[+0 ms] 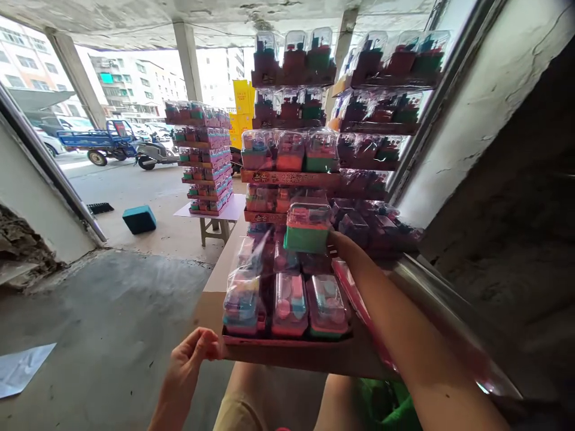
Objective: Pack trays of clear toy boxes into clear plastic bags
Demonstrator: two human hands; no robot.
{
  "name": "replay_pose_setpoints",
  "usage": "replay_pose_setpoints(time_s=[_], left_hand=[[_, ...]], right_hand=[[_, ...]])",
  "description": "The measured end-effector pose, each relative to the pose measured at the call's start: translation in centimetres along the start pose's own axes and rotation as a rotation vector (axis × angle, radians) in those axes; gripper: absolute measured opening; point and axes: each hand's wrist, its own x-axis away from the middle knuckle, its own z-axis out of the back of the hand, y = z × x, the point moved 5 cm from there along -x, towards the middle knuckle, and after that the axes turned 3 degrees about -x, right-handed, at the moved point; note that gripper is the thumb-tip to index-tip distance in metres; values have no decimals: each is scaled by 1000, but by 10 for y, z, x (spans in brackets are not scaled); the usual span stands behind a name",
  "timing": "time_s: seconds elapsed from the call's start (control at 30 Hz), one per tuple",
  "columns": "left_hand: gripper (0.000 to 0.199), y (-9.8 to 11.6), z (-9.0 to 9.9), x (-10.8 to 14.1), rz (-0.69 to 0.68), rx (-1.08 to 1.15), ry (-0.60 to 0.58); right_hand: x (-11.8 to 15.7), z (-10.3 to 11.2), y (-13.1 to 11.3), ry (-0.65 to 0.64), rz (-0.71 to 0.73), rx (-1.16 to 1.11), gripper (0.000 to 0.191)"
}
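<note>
A tray [287, 342] of small boxes with clear lids lies in front of me, with loose clear film [251, 260] over its left side. My left hand [195, 350] is closed in a pinch at the tray's front left corner; what lies between its fingertips is hidden. My right hand [333, 244] reaches over the tray and grips a green box with a clear lid [308, 233] by its right side, above the back row. In the front row stand a pink box [290, 305] and a green-based box [329, 305].
Behind the tray rise stacked trays of similar boxes [290, 176], with another stack [204, 155] on a small table to the left. A roll of clear film [453, 317] lies at the right. A teal block [139, 219] and white sheet [24, 368] are on the floor.
</note>
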Motion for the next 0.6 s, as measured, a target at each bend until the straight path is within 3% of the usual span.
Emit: replay_pose_setpoints(time_s=[0.1,0.17,0.33,0.43,0.6], left_hand=[[57,0,-2,0,113,56,30],[58,5,-2,-4,87,24,51],[61,45,6,-17,-311,-315,302],[77,69,-14,-24,-492,-452,246],[111,85,-65,-33,-611,-741,144]], right_hand=[[0,0,7,-62,-129,29,28],[-1,1,8,-77,-154,26,26],[-6,-2,12,-47,-208,3,25],[-8,-5,11,-32,-223,-23,24],[-9,-6,8,-29,-183,-57,21]])
